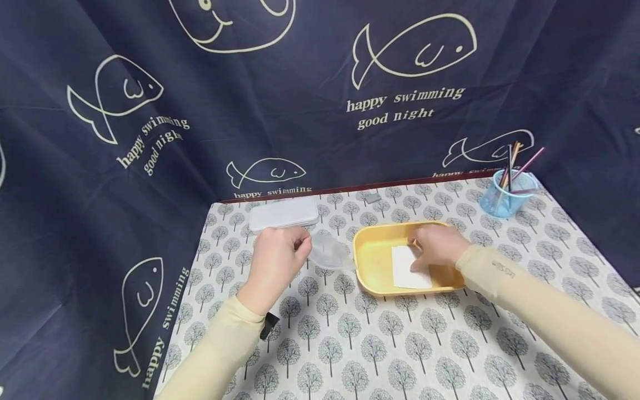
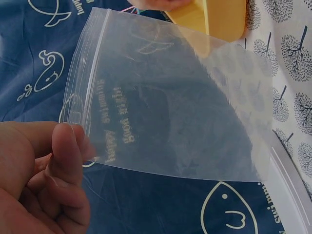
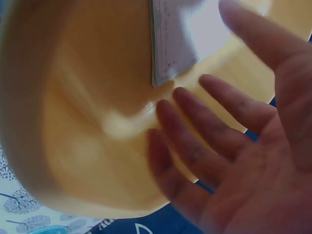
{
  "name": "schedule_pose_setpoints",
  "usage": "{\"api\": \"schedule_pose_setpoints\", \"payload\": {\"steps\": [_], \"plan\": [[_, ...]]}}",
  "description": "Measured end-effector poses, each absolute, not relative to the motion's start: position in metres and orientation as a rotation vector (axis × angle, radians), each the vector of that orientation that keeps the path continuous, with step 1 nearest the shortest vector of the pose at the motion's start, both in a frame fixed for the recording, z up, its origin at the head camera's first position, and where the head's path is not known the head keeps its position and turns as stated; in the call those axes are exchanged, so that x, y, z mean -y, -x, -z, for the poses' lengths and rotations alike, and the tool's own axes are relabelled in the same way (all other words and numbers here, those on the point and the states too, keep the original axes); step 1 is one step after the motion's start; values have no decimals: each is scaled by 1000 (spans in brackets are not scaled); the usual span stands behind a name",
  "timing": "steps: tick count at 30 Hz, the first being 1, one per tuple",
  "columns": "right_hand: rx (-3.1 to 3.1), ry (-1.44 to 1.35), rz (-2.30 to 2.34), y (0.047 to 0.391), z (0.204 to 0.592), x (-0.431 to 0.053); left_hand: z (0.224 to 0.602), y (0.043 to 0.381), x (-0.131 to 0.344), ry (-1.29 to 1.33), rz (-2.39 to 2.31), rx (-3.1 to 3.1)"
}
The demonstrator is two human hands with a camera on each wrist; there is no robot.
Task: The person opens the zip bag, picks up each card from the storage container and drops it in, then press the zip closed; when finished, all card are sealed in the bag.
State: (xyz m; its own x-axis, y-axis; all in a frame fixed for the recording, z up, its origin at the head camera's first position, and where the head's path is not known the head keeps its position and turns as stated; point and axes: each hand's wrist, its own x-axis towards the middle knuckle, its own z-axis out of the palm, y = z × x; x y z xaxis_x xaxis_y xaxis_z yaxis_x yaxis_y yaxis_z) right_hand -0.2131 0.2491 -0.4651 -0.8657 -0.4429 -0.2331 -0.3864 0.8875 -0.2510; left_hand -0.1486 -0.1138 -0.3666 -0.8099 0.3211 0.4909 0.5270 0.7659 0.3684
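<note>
**Thin bag, flat card: both could slip**

My left hand [image 1: 276,256] pinches the clear zip bag [image 2: 170,102] by one corner above the worktop [image 1: 380,344]; held so lightly, I judge it could slide free or droop shut. To the right, my right hand [image 1: 436,244] hovers open-fingered in the yellow tray [image 1: 369,261], holding nothing, just above the white card [image 1: 407,268]. Lying flat, the card may resist my fingertips and skid against the tray wall.
</note>
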Motion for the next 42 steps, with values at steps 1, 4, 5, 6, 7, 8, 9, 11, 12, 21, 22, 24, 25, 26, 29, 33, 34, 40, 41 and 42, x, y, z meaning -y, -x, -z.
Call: {"api": "schedule_pose_setpoints", "payload": {"steps": [1, 4, 5, 6, 7, 8, 9, 11, 12, 21, 22, 24, 25, 26, 29, 33, 34, 40, 41, 42], "plan": [[-2755, 625, 274, 212, 465, -249, 367, 148, 114, 645, 703, 2562], [-2746, 638, 223, 208, 466, -248, 367, 148, 114, 648, 706, 2574], [-2747, 650, 212, 207, 467, -247, 367, 148, 113, 649, 705, 2577], [-2750, 658, 197, 206, 468, -247, 366, 148, 113, 650, 705, 2579], [-2754, 673, 186, 205, 468, -247, 366, 147, 113, 649, 703, 2581], [-2761, 687, 176, 205, 469, -247, 366, 147, 113, 648, 701, 2580], [-2769, 704, 167, 204, 470, -247, 366, 147, 113, 647, 699, 2580], [-2787, 735, 151, 204, 472, -246, 366, 147, 113, 644, 695, 2580], [-2796, 747, 144, 204, 473, -246, 367, 147, 113, 643, 696, 2579], [-2838, 818, 172, 204, 475, -244, 368, 148, 114, 650, 685, 2569], [-2842, 834, 180, 204, 476, -243, 368, 149, 114, 649, 686, 2569], [-2848, 865, 202, 203, 477, -242, 368, 149, 114, 648, 690, 2568], [-2851, 877, 215, 202, 477, -242, 368, 149, 114, 647, 689, 2569], [-2853, 888, 225, 202, 477, -241, 368, 148, 114, 646, 689, 2571], [-2851, 888, 233, 202, 478, -239, 369, 148, 114, 644, 688, 2581], [-2847, 870, 243, 203, 482, -239, 369, 147, 114, 642, 688, 2596], [-2850, 875, 250, 204, 483, -240, 369, 147, 114, 641, 689, 2598], [-2863, 886, 322, 205, 485, -240, 369, 147, 115, 634, 700, 2606], [-2861, 882, 325, 205, 485, -240, 369, 147, 115, 634, 706, 2608], [-2859, 878, 319, 205, 485, -240, 370, 147, 115, 635, 712, 2609]]}}
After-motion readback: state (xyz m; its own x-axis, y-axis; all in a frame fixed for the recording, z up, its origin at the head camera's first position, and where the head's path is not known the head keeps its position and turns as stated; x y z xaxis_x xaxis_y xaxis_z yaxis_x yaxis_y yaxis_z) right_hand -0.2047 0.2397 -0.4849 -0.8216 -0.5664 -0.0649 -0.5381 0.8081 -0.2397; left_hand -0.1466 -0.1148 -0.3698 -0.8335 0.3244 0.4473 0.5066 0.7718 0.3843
